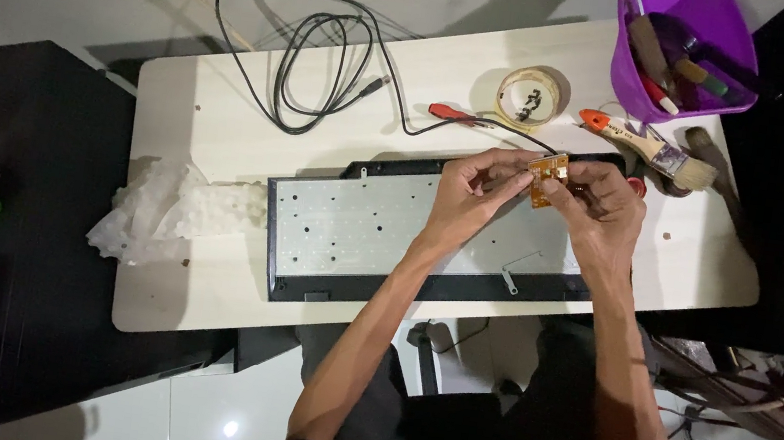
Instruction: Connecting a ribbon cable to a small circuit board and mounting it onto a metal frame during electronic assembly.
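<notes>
Hands meet over the opened black keyboard with its bare metal plate [380,234]: left hand [471,195] and right hand [601,207] both pinch the small orange circuit board [548,180] by fingertips, seemingly at opposite edges, above the keyboard's upper right corner on the pale wooden table [224,117].

bare tabletop [215,106] left; purple tub [727,52] right

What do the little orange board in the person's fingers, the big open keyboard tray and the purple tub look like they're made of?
The small circuit board, held by both the left hand and right hand, looks like tan-orange laminate, matte. The keyboard base shows a pale, dull metal-looking plate dotted with holes inside a black, probably plastic frame. The purple tub looks like glossy moulded plastic.
</notes>
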